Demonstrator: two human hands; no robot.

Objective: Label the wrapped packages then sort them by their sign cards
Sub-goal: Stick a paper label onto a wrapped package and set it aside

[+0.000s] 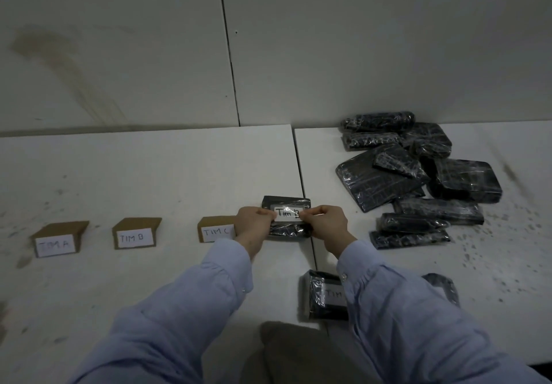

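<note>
A black wrapped package [286, 229] lies near the seam between two white tables. On its top is a white label [287, 214] reading "Tim B". My left hand [252, 223] pinches the label's left end and my right hand [324, 223] pinches its right end. Three cardboard sign cards stand in a row to the left: "TIM A" [56, 241], "TIM B" [134, 234] and "TIM C" [216, 229]. A second labelled package [324, 295] lies near the front edge, partly hidden by my right sleeve.
A pile of several unlabelled black wrapped packages [418, 171] covers the back of the right table [507, 249]. A dark ring-shaped object [445, 286] lies beside my right sleeve. A pale wall rises behind the tables. Bare surface lies before the sign cards on the left table [119, 288].
</note>
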